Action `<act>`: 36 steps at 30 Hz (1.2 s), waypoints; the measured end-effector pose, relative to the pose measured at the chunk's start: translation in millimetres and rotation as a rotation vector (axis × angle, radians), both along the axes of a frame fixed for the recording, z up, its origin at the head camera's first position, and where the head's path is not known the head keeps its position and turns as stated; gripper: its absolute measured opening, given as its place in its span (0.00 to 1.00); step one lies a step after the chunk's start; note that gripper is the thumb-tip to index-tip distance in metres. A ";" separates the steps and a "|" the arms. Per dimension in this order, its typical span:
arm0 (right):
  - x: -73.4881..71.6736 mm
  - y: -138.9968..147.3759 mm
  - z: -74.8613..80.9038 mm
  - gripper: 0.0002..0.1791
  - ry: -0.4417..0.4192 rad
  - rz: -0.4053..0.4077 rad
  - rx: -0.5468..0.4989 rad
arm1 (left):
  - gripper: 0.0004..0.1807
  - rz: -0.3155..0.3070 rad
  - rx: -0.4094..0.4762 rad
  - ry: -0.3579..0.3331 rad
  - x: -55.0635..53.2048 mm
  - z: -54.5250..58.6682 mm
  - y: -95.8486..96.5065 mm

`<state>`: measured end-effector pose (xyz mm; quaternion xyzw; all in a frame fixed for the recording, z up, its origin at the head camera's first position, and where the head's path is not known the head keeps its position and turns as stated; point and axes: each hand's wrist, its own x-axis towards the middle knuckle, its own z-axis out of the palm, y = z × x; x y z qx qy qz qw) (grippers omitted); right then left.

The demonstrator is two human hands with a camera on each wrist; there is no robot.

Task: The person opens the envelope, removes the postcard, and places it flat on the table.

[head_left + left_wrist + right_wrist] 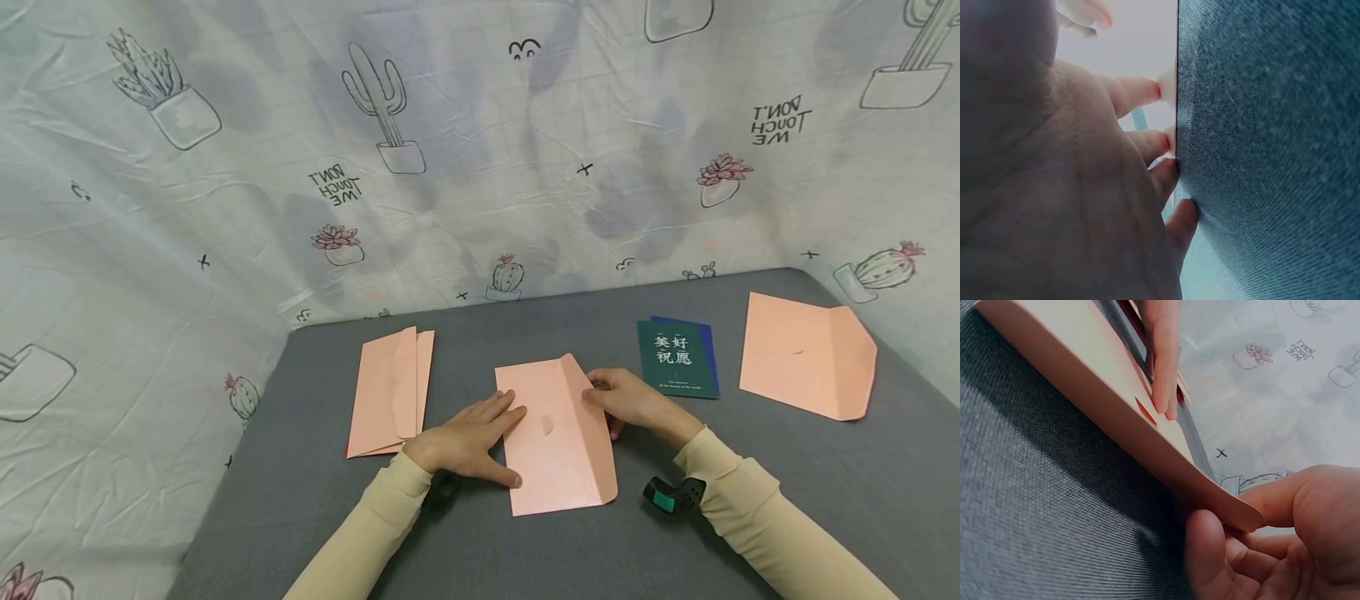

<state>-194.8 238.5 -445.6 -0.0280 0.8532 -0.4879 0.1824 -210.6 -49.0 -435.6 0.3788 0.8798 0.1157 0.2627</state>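
A pink envelope (551, 467) lies in the middle of the grey table, its long flap raised along the right side and a small half-round slit near its centre. My left hand (468, 437) spreads its fingers on the envelope's left edge, pressing it down. At the flap's far corner my right hand (630, 398) pinches the edge. The right wrist view shows the flap (1116, 419) lifted off the table, its corner between the thumb (1205, 540) and fingers. Close up in the left wrist view, the left fingertips (1147, 90) touch the envelope's edge.
Pink envelopes (378, 392) lie stacked at left, a bit of red showing at their corner. A green card (678, 367) with white characters overlaps a blue one (707, 350) at right. Another pink envelope (787, 358), flap opened out, lies farther right. A patterned curtain (480, 167) hangs behind.
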 end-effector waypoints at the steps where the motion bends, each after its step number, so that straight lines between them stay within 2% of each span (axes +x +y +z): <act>1: 0.0 -0.1 -0.1 0.22 0.002 -0.003 0.002 | 0.56 0.000 0.001 -0.001 -0.2 -0.2 0.1; 18: 0.1 2.0 -2.0 0.24 0.015 -0.007 -0.001 | 0.58 0.021 0.014 -0.009 1.8 0.7 1.3; 28: -1.7 2.5 -0.9 0.25 0.009 -0.015 0.014 | 0.62 0.089 0.104 -0.027 0.1 2.2 0.5; 33: -1.1 3.8 0.1 0.24 0.007 -0.023 0.005 | 0.64 0.128 0.095 -0.057 -0.8 3.8 0.7; 36: -0.7 4.4 0.2 0.24 0.014 -0.028 0.005 | 0.60 0.130 0.091 -0.059 -0.4 4.6 0.1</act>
